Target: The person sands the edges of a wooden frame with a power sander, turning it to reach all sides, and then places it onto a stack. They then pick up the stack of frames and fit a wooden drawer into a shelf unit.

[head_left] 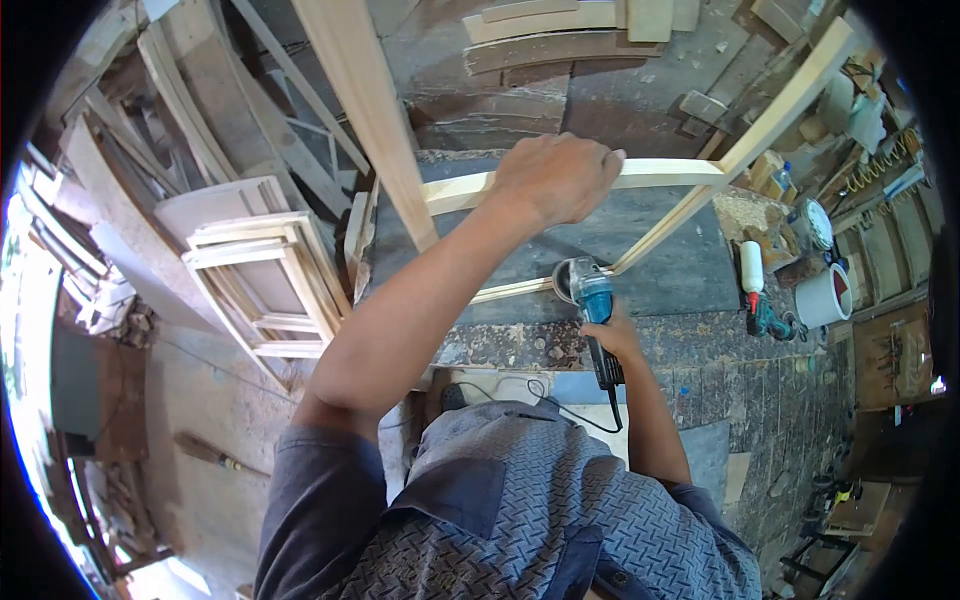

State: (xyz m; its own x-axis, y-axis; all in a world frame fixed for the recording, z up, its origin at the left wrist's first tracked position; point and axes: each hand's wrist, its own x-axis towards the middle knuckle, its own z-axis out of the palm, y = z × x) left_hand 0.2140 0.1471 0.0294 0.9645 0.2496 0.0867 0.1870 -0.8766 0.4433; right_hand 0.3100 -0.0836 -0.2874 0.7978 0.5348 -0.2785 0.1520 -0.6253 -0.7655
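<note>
A pale wooden frame [667,172] stands upright on the dark work surface, its two long uprights rising away from me. My left hand [560,178] is closed over the frame's cross rail, with most of its fingers hidden behind the wood. In my right hand [615,336] is a teal and black angle grinder [595,298], gripped round its body. The grinder's disc end [566,280] overlaps the frame's lower rail [510,290] in this view. A black cord hangs from the tool's back end toward my body.
On the right of the bench stand a white bottle with a red tip [751,268], another teal power tool [768,320] and a white bucket [825,295]. Small wooden frames [270,280] lean at the left. Curved wood pieces [560,45] lie beyond the bench; a brush [215,453] is on the floor.
</note>
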